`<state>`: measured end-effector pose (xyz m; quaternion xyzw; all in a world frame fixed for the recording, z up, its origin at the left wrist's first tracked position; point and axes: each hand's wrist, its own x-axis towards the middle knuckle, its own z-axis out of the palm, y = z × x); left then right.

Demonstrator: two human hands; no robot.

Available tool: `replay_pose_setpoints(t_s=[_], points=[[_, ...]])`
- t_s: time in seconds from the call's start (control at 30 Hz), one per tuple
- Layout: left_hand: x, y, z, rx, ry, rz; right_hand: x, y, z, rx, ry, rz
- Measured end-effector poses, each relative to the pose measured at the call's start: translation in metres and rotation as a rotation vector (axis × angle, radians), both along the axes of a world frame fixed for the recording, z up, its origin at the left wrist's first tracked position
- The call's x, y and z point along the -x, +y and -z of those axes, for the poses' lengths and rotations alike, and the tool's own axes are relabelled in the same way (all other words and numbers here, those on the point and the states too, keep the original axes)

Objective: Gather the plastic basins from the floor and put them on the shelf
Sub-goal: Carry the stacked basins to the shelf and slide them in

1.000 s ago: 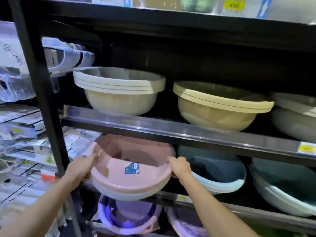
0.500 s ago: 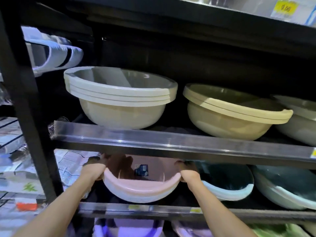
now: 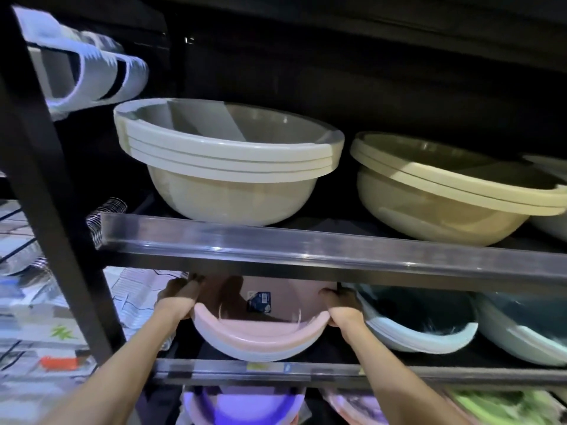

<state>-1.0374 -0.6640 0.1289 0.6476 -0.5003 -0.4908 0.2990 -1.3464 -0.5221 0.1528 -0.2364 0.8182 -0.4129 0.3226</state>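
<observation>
1. A dim shop aisle; a black shelf [image 3: 306,265] with clear front strips fills the view.
2. The left hand [image 3: 178,297] and right hand [image 3: 343,305] are clamped on opposite rims of the pink basin stack [image 3: 257,335], at the middle shelf's left end.
3. Placement looks almost done; only release remains. The floor is out of view.
4. Above: three nested cream basins [image 3: 227,167], two yellow basins [image 3: 445,191].
</observation>
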Motion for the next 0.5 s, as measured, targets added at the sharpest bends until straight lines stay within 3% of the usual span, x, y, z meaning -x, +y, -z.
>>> replay_pose_setpoints(t_s=[0.13, 0.23, 0.33, 0.5], points=[[0.003, 0.008, -0.01, 0.024, 0.04, -0.008, -0.001, -0.001, -0.006, 0.039, -0.058, 0.024], [0.001, 0.036, -0.012, 0.006, 0.189, -0.025, -0.009, 0.016, -0.011, 0.062, -0.175, 0.017], [-0.008, 0.083, 0.003, 0.027, 0.169, 0.076, -0.022, 0.052, -0.006, 0.088, -0.129, -0.091], [-0.005, 0.125, 0.007, 0.235, 0.091, 0.226, -0.053, 0.095, 0.002, 0.16, -0.093, -0.328]])
